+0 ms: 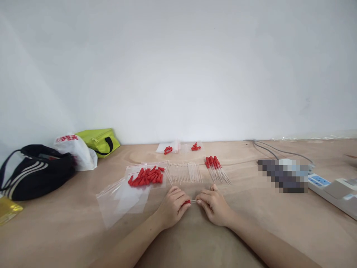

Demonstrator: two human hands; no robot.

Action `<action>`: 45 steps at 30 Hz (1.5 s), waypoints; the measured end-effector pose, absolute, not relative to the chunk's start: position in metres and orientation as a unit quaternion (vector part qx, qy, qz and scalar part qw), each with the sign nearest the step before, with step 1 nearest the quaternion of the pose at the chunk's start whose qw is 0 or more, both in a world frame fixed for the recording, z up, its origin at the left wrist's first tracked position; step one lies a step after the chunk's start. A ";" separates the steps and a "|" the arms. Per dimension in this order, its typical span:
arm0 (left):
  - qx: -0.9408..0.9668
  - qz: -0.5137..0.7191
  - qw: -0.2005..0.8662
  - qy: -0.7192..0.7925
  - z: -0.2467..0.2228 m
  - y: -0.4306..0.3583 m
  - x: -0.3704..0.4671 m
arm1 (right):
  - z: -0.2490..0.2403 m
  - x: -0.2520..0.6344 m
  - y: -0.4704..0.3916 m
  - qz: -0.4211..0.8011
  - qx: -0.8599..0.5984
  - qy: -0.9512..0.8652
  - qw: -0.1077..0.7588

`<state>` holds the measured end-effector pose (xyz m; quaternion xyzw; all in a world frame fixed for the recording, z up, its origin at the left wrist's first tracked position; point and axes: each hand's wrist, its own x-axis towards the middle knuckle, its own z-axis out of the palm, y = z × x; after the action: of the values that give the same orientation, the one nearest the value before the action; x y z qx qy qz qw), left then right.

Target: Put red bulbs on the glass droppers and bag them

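My left hand (173, 207) is closed around a red rubber dropper bulb (187, 202), its end showing at the fingertips. From that bulb a thin clear dropper tube (193, 201) runs across to my right hand (213, 205), whose fingers pinch it. How far the tube sits inside the bulb is hidden. Beyond my hands lies a row of clear dropper tubes (184, 173). Left of the row, a pile of red bulbs (147, 176) rests on plastic bags. Several droppers with red bulbs on their tubes (216, 167) lie to the right.
Clear zip bags (119, 199) lie flat at left. Two small groups of red pieces (168, 149) sit near the wall. A black bag (39, 173), white plastic bag (78, 152) and green bag (97, 141) stand far left. A power strip (334, 193) and grey cables (281, 147) are at right.
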<state>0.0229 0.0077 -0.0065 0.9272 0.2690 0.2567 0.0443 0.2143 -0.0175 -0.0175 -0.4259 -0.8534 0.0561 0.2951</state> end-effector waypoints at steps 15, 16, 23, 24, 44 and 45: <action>0.869 0.295 0.089 0.387 -0.003 0.012 0.013 | -0.005 0.232 -0.002 -0.051 -0.554 -0.783 0.279; 0.872 0.282 0.095 0.388 -0.003 0.012 0.013 | -0.004 0.236 0.005 -0.039 -0.598 -0.745 0.294; 0.882 0.247 0.116 0.385 0.000 0.011 0.017 | 0.003 0.251 0.047 0.005 -0.784 -0.561 0.265; 0.881 0.247 0.118 0.385 0.000 0.011 0.016 | 0.003 0.251 0.050 0.002 -0.792 -0.555 0.254; 0.822 0.232 -0.132 0.502 0.006 0.027 -0.003 | -0.003 0.200 0.073 -0.022 -0.764 -0.631 0.137; 0.799 0.224 -0.177 0.529 0.009 0.032 -0.008 | -0.003 0.199 0.074 -0.021 -0.764 -0.630 0.134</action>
<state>-0.0077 0.0315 0.0087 0.7990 0.5292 0.2239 -0.1771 0.1994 0.0738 -0.0035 -0.7644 -0.6303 -0.0213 0.1340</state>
